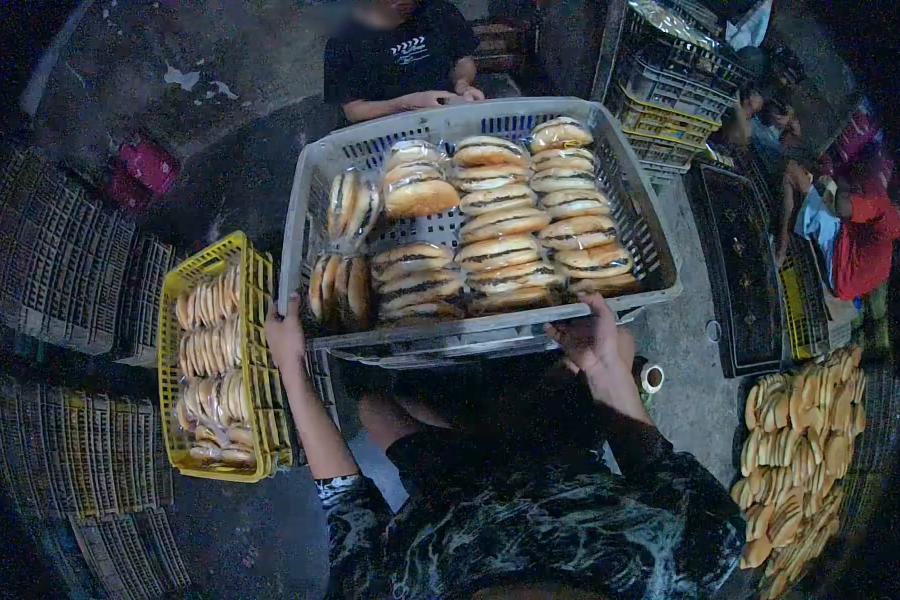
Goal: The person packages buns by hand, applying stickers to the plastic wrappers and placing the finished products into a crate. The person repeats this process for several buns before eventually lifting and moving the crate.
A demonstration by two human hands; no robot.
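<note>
A grey plastic crate [635, 180] is in front of me, tilted a little. In it lie rows of plastic-wrapped filled buns [505, 225], with a gap left of the middle. My left hand [287, 338] is closed around the crate's near left corner. At the near edge, right of the middle, my right hand [592, 345] holds the rim, palm turned partly up and some fingers hidden by the edge. Under the near side, the edge of what looks like another grey crate [420, 352] shows.
A yellow crate [168, 400] of wrapped buns stands at the left, near stacked crates [60, 260]. Across from me is a person in a dark shirt [395, 55]. Many unwrapped buns [800, 450] lie at lower right. Crate stacks [670, 110] and people [860, 240] are at the right.
</note>
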